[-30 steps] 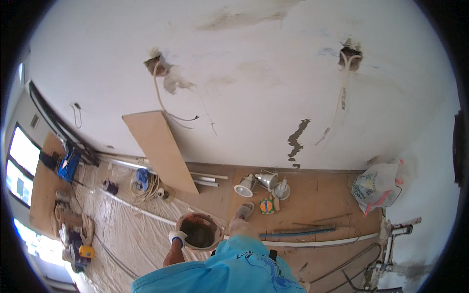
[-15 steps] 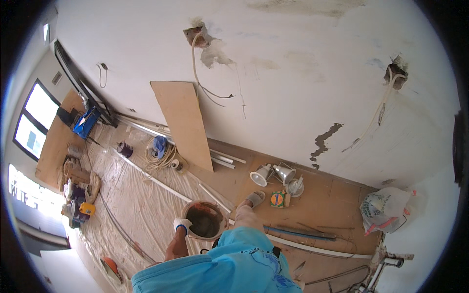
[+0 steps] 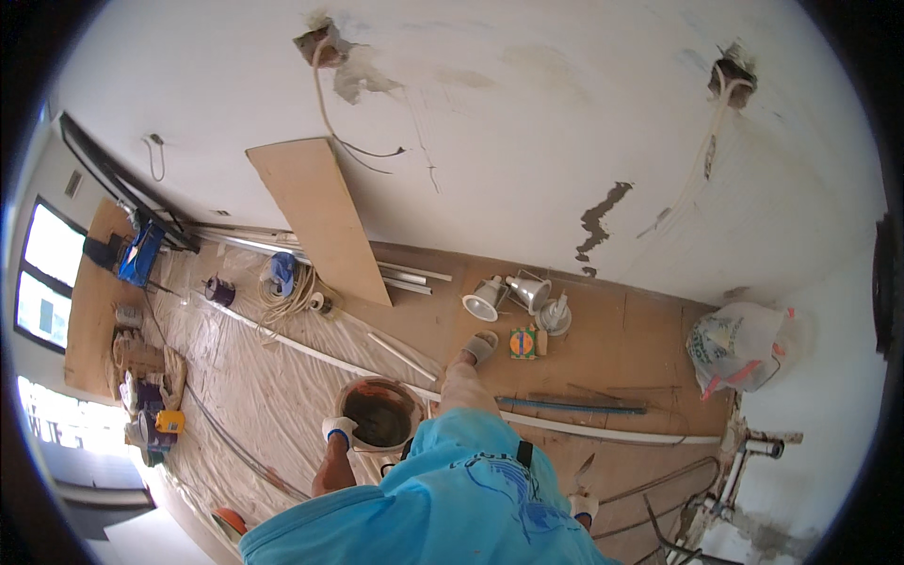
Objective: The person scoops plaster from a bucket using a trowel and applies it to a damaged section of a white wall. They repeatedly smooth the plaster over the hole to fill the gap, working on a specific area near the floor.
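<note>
My left hand (image 3: 339,430), in a white glove, grips the rim of a round bucket (image 3: 350,388) with dark wet mix inside. The bucket hangs low in front of my blue shirt, above a plastic-covered floor. My right hand (image 3: 583,507), also gloved in white, shows only as a small patch past the shirt's right edge. A thin pointed shape sits just above it, but I cannot make out whether the hand holds it. My leg and sandalled foot (image 3: 478,347) reach forward to the right of the bucket.
A brown board (image 3: 320,221) leans on the patched white wall, with wires hanging from two holes. On the floor lie long white pipes (image 3: 603,428), metal lamp cones (image 3: 513,294), a cable coil (image 3: 287,282), a full plastic bag (image 3: 739,344) and tools at the left.
The view has swung so the wall and floor items sit differently in the picture. The bucket stays in my left hand, in the same place relative to my body.
</note>
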The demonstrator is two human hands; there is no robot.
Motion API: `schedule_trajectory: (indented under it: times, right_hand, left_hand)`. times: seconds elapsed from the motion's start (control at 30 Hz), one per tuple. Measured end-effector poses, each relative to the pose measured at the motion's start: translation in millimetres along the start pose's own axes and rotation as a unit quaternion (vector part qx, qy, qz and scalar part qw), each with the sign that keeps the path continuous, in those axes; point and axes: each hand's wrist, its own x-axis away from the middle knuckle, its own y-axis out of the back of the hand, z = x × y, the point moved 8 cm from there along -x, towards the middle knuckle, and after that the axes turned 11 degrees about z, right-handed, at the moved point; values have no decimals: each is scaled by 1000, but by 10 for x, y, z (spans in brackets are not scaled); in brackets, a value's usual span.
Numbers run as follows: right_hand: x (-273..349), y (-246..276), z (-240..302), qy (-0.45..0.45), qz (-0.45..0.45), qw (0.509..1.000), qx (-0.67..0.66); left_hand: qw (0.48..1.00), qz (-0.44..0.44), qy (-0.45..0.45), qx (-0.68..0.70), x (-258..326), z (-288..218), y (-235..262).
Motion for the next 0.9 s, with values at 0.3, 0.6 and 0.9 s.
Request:
schedule_trajectory:
  times: [0.3, 0.6, 0.9]
  right_hand:
    - [74, 35, -251, 18, -11, 992, 123]
    - [-518, -10, -1046, 17, -24, 995, 97]
    - [-406, -29, -1130, 46, -44, 985, 158]
  left_hand:
    - [999, 17, -30, 6, 103, -398, -59]
    - [996, 15, -74, 43, 91, -835, -145]
    - [993, 35, -110, -21, 124, -1178, -161]
